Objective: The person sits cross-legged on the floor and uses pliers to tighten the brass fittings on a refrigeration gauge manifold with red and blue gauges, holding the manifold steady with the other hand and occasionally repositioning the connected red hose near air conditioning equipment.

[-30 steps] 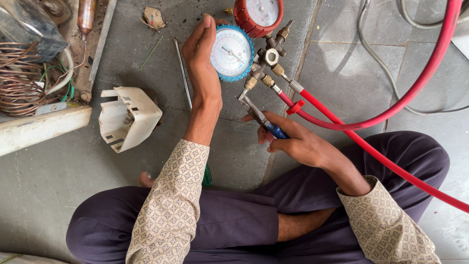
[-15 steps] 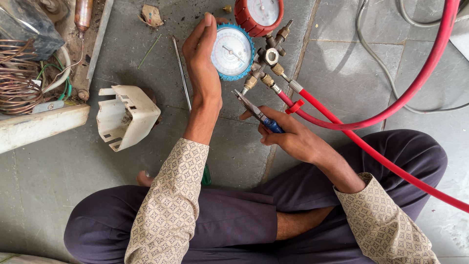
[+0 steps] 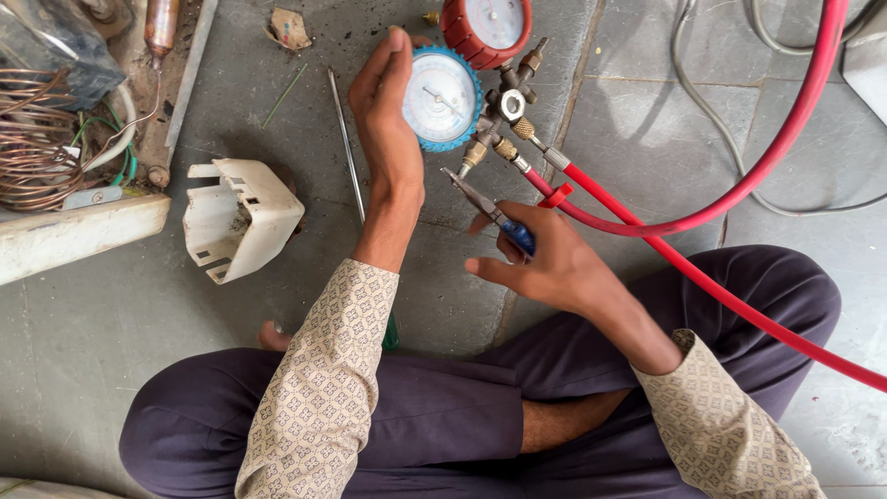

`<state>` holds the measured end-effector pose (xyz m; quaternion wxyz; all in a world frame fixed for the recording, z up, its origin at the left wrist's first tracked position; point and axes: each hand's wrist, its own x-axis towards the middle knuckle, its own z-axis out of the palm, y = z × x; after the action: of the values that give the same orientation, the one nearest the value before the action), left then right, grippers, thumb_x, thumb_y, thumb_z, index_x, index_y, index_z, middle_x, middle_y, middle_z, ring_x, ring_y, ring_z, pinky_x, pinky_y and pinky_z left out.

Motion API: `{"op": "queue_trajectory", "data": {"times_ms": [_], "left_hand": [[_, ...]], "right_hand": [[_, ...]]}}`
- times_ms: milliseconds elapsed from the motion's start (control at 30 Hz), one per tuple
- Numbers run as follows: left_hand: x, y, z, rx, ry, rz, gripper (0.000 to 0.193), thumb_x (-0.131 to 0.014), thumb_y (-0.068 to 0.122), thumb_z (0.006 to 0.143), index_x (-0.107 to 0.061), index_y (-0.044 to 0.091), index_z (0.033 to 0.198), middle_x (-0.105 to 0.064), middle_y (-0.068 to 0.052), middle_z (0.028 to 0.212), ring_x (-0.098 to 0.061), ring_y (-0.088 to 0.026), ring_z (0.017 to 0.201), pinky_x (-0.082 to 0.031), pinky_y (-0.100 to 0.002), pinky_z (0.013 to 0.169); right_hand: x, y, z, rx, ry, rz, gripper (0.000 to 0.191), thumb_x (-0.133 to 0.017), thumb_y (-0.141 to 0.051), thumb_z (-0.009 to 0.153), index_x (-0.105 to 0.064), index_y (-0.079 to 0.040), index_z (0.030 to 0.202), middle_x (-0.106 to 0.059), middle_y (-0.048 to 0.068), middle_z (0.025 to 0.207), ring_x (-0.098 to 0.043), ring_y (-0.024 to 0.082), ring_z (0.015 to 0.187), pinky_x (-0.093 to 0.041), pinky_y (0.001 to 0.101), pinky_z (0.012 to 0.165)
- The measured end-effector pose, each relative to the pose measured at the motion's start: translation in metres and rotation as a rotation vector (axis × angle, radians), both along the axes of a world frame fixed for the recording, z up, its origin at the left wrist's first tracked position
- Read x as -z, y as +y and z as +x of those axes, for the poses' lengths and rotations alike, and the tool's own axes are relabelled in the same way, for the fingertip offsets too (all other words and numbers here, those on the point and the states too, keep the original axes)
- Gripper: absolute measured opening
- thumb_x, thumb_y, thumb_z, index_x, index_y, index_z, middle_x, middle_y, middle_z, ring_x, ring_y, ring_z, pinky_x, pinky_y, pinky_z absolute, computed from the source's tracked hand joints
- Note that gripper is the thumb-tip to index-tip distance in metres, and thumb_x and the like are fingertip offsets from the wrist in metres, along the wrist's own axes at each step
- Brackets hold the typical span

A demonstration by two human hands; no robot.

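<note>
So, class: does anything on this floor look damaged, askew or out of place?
Yes. A white plastic cover lies tipped on the floor, loose from any appliance, its edges looking broken. The left hand steadies the blue gauge; the right hand holds pliers.

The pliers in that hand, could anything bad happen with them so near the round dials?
Maybe. The right hand points the pliers at the brass fittings under the blue gauge; a slip could jab the left hand steadying that gauge. The tips might also nick the red hose beside them. A hard twist could tip the gauges over.
</note>
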<state>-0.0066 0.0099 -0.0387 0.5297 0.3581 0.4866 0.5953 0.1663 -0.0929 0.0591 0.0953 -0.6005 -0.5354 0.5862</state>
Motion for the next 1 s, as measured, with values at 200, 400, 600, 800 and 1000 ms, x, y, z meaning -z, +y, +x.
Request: {"op": "queue_trajectory", "data": {"times_ms": [200, 400, 600, 800, 1000], "left_hand": [[-0.004, -0.003, 0.0, 0.017, -0.018, -0.044, 0.048, -0.058, 0.042, 0.109, -0.072, -0.003, 0.107, -0.064, -0.005, 0.097, -0.057, -0.015, 0.097, -0.044, -0.032, 0.096], [-0.005, -0.002, 0.002, -0.025, -0.029, -0.093, 0.053, -0.059, 0.045, 0.105, -0.074, -0.005, 0.116, -0.069, -0.007, 0.109, -0.061, -0.016, 0.109, -0.042, -0.031, 0.105], [-0.003, 0.001, 0.002, -0.034, -0.067, -0.201, 0.058, -0.058, 0.044, 0.103, -0.069, -0.004, 0.133, -0.071, -0.008, 0.121, -0.062, -0.016, 0.115, -0.044, -0.032, 0.105], [-0.005, 0.001, -0.001, -0.037, -0.05, -0.202, 0.049, -0.059, 0.039, 0.109, -0.065, -0.009, 0.104, -0.057, -0.009, 0.097, -0.053, -0.018, 0.095, -0.045, -0.035, 0.093], [-0.006, 0.003, -0.002, 0.017, -0.011, 0.03, 0.042, -0.061, 0.035, 0.106, -0.074, -0.004, 0.111, -0.071, -0.005, 0.103, -0.06, -0.011, 0.098, -0.046, -0.03, 0.092]], "right_hand": [[0.005, 0.002, -0.007, -0.014, -0.14, -0.015, 0.046, -0.089, -0.035, 0.076, -0.055, -0.004, 0.071, -0.049, 0.002, 0.06, -0.044, 0.011, 0.056, -0.041, 0.0328, 0.053], [0.024, -0.004, -0.007, 0.026, -0.091, -0.038, 0.044, -0.089, -0.032, 0.077, -0.052, -0.008, 0.07, -0.046, -0.001, 0.06, -0.043, 0.009, 0.056, -0.04, 0.0307, 0.053], [0.058, -0.023, -0.021, 0.206, 0.314, -0.013, 0.047, -0.087, -0.018, 0.083, -0.041, -0.014, 0.07, -0.038, -0.008, 0.066, -0.036, 0.005, 0.061, -0.032, 0.0271, 0.053], [0.058, -0.02, -0.019, 0.169, 0.276, -0.039, 0.05, -0.084, -0.028, 0.085, -0.039, -0.015, 0.069, -0.037, -0.008, 0.063, -0.035, 0.005, 0.059, -0.032, 0.0282, 0.051], [0.035, -0.011, -0.006, 0.062, 0.067, -0.09, 0.047, -0.078, -0.046, 0.085, -0.052, -0.011, 0.07, -0.043, -0.004, 0.06, -0.04, 0.007, 0.057, -0.036, 0.0309, 0.05]]}}
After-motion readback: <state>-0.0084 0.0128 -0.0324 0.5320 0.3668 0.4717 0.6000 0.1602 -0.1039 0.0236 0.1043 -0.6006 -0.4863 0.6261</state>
